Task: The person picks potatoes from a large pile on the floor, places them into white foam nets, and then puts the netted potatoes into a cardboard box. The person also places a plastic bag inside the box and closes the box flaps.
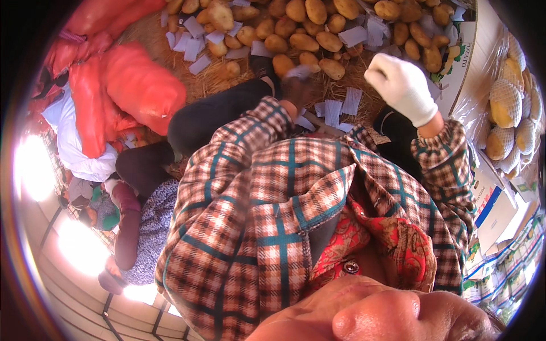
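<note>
My left hand (300, 84) is blurred and in shadow, low in front of the potato pile. A whitish patch shows at its fingertips; I cannot tell whether it is something held. My right hand (399, 87), in a white knit glove, is raised with curled fingers, and nothing shows in it. Loose potatoes (303, 41) lie heaped on straw beyond both hands. White foam net sleeves (333, 111) lie on the straw between my hands, and more sleeves (194, 44) are scattered along the pile's left side.
At right stands a printed cardboard box (463, 64) with a plastic liner; net-wrapped potatoes (505, 104) are beside it. Another printed carton (490, 213) is nearer. Red sacks (140, 87) bulge at left, by a white sack (79, 140). A person (155, 221) sits close on my left.
</note>
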A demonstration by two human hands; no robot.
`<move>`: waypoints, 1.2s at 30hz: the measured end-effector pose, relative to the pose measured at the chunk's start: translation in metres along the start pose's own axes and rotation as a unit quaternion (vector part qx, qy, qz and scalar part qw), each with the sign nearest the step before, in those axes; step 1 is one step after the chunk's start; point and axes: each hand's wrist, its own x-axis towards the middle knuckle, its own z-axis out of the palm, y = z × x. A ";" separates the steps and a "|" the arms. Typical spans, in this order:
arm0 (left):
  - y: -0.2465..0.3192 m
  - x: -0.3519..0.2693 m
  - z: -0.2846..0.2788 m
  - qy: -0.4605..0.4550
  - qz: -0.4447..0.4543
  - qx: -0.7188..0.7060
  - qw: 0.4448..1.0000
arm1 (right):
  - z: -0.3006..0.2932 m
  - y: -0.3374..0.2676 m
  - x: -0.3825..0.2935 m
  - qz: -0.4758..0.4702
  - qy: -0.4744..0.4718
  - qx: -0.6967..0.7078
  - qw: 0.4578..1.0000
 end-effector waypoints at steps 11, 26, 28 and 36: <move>-0.119 0.067 0.072 -0.144 -0.242 0.289 0.915 | -0.018 0.034 -0.011 0.018 0.018 -0.055 0.998; -0.081 0.126 -0.092 0.068 -0.200 -0.542 0.814 | 0.009 0.054 0.031 -0.065 0.062 -0.034 0.995; -0.029 0.127 -0.114 -0.006 -0.128 -0.686 0.716 | 0.008 0.050 0.038 -0.064 0.117 0.048 0.990; 0.155 0.068 -0.111 -0.178 0.134 -0.538 0.813 | 0.031 0.004 -0.004 0.090 0.051 0.748 0.656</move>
